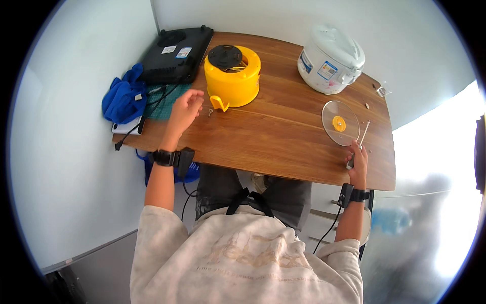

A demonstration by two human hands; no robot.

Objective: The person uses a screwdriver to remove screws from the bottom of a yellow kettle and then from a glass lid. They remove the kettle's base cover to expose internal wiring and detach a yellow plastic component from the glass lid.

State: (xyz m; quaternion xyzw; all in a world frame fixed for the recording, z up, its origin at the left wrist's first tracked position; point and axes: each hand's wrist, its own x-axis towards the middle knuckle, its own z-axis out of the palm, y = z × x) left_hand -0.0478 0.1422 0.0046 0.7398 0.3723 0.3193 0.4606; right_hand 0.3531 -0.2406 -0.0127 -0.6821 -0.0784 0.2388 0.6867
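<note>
The left hand (185, 109) hovers loosely open by the round yellow plastic appliance (233, 76), lidless near the brown wooden desk's (273, 137) far-left edge; the right hand (357, 164) grips a slim screwdriver (360, 139) beside the detached clear round lid (340, 123), near the right edge.

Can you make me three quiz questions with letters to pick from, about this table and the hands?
1. Where is the clear round lid?
A. beside the right hand
B. on the blue cloth
C. on the white cooker

2. What colour is the round pot with the black top?
A. red
B. green
C. yellow

3. What is the right hand doing?
A. lying flat and empty
B. holding a thin tool
C. lifting the white cooker

Answers: 1 A, the lid lies flat on the wooden table near that hand. 2 C, its wall is bright yellow. 3 B, the fingers close round a thin tool.
</note>
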